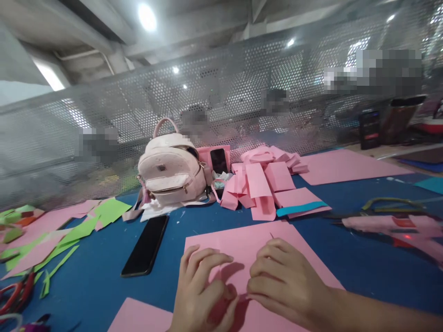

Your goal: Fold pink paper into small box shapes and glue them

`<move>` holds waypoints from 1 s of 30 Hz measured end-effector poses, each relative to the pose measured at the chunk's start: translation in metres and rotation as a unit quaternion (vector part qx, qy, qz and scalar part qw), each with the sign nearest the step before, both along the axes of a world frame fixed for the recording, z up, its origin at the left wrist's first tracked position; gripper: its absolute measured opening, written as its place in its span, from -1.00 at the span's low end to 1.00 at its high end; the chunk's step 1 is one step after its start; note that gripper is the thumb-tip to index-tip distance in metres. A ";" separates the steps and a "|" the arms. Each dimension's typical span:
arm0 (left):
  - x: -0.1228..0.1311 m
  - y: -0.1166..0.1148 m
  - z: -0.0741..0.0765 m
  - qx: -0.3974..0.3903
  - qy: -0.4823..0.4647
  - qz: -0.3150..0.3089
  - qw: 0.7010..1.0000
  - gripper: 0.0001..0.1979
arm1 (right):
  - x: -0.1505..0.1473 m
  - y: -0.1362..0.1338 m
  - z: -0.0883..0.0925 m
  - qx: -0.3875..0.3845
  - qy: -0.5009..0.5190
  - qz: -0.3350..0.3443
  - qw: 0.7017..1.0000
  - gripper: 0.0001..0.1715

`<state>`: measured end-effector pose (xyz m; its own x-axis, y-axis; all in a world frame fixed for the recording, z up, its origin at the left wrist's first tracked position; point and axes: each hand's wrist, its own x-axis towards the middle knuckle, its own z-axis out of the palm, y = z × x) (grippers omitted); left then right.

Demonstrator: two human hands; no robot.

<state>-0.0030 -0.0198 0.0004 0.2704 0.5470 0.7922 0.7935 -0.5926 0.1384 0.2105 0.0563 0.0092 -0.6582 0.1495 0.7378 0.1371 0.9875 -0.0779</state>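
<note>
Both hands are resting over the pink sheet at the lower centre of the frame, the left hand over its left part and the right hand near its middle. Their fingers are bending inward, facing each other across a narrow gap; whether either is pinching an edge or merely touching, I cannot tell. The sheet is lying directly beneath both, neither being clearly nearer; it is running off the bottom edge, so its long axis is uncertain.

Just beyond, a black phone is lying left of centre on the blue bench, its long axis slanting towards the upper right. Pink strips are heaping up above the sheet, with a blue strip lying just below them. A pink glue gun is pointing left at the right edge.

Farther off, a pale backpack is carrying a small plate, too small to read. No other writing is showing legibly.
</note>
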 end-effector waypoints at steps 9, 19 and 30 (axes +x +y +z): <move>0.001 0.001 -0.003 0.014 -0.011 -0.012 1.000 -0.87 | 0.000 -0.003 0.000 -0.018 0.004 0.006 1.000 -0.85; 0.007 0.001 -0.002 0.034 -0.021 -0.012 0.999 -0.87 | 0.001 -0.001 0.001 0.084 -0.019 0.016 0.996 -0.84; 0.006 0.001 0.000 0.046 0.014 -0.019 0.999 -0.81 | 0.001 0.000 0.005 0.125 -0.067 0.043 0.989 -0.75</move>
